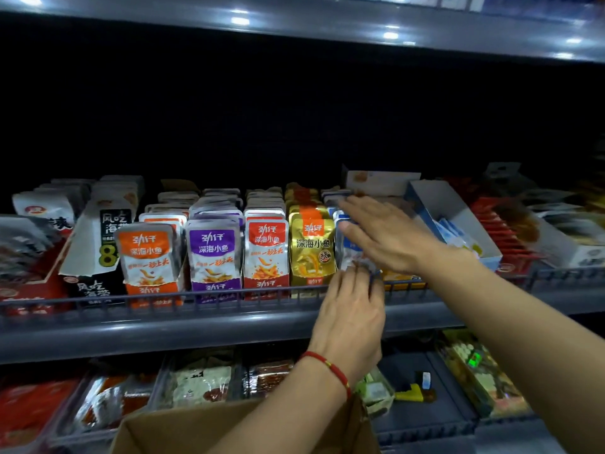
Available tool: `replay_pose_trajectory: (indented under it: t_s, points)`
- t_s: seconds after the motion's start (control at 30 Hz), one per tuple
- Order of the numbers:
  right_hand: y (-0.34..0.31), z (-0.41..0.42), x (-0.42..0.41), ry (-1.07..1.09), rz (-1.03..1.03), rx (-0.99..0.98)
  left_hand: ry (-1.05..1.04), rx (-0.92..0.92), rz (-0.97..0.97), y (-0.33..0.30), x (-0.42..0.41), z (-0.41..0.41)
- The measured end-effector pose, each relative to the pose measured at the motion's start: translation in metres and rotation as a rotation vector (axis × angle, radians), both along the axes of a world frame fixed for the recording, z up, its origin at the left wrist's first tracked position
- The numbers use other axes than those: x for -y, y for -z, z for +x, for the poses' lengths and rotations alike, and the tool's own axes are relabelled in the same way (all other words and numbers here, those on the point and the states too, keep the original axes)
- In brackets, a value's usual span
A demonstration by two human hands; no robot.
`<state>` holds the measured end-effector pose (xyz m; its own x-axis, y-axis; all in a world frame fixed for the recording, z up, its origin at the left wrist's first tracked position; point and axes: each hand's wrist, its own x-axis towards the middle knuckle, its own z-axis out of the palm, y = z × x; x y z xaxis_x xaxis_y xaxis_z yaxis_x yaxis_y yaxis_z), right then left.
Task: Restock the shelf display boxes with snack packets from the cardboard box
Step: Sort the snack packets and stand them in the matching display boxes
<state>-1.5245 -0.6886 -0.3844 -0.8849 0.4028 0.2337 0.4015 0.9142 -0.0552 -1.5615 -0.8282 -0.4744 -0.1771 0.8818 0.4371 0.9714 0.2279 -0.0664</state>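
Note:
On the middle shelf, rows of snack packets stand in display boxes: orange (149,257), purple (214,253), red (265,250), gold (311,247) and a blue-and-white row (348,253). My right hand (389,234) lies flat, fingers straight, against the top and front of the blue-and-white packets. My left hand (352,316), with a red string bracelet, reaches up from below and touches the lower front of that same row; its fingertips are partly hidden. The open cardboard box (183,430) sits at the bottom of the view, below my left forearm.
A tilted white-and-blue display box (458,217) with a few packets stands right of my hands. A wire rail (196,298) runs along the shelf front. Black seaweed packs (101,244) stand at left. The lower shelf holds trays of packaged goods (199,381).

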Motion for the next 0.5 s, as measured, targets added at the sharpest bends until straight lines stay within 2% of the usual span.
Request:
replay_pose_trajectory:
  t_s: [0.27, 0.5]
  points:
    - [0.014, -0.027, -0.025, 0.000, 0.066, 0.041, -0.010, 0.091, 0.046, -0.004, -0.008, 0.004]
    - [0.013, -0.027, -0.027, 0.000, 0.013, 0.063, 0.032, 0.115, 0.053, -0.008, -0.008, -0.002]
